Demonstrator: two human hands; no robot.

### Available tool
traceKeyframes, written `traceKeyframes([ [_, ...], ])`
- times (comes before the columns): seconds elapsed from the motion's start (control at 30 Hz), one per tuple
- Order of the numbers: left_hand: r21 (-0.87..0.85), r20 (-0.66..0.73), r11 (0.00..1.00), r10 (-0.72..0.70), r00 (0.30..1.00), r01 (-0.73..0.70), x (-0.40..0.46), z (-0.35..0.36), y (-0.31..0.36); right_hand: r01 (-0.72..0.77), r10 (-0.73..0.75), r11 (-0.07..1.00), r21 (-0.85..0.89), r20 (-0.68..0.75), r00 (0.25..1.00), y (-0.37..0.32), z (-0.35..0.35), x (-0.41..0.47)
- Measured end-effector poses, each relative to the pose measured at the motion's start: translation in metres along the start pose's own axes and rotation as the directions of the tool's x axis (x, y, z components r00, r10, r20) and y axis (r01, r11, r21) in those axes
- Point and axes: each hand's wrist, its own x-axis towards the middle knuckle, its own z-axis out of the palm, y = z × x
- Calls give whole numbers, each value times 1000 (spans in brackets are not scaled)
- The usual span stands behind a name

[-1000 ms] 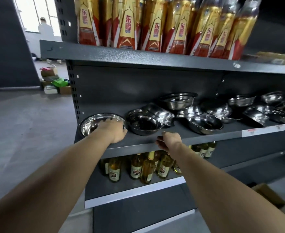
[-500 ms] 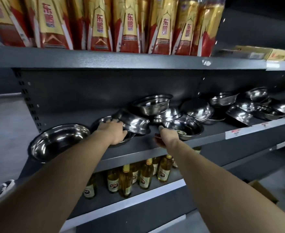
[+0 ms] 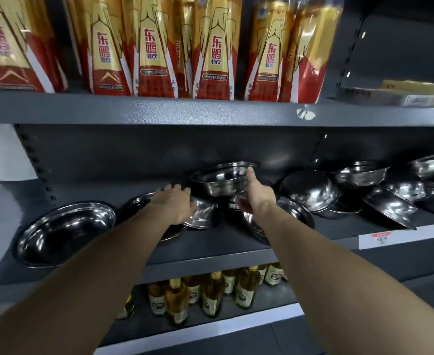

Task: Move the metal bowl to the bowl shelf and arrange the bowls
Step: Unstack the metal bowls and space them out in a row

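Shelf: right hand grips shiny deep bowl, flat left hand touches tilted bowl.

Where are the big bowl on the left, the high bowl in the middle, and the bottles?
big left bowl (image 3: pixel 64 231), head view, inner bottom.
high bowl (image 3: pixel 216 188), head view, front wall.
bottles (image 3: pixel 210 303), head view, one bottle's label.

The left hand reaches forward palm-down with straight fingers, the right hand thumb-up with fingers curled.
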Motion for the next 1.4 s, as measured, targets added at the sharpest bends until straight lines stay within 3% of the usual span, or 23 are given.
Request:
traceKeyframes([
  [0.23,12,-1,1000,-18,1000,18,5,-4,-1,75,-84,982,-175,-42,996,-6,15,11],
  [0.53,-13,-4,999,-41,999,41,-4,-6,-24,85,-110,983,-166,-148,983,-9,26,2],
  [0.8,-103,-104,993,-75,992,64,-10,-7,-38,64,-117,979,-194,-278,953,-4,24,-9],
  [1.0,-131,-136,990,-74,988,56,-15,-4,-51,98,-130,989,-110,-344,930,-3,30,-20],
  [1.3,-163,-202,977,-170,965,138,-50,-4,-103,92,-69,982,165,-141,988,2,94,-56],
  [1.4,-189,-199,964,-225,954,188,-70,-1,-135,58,-49,981,185,-53,997,6,122,-74],
])
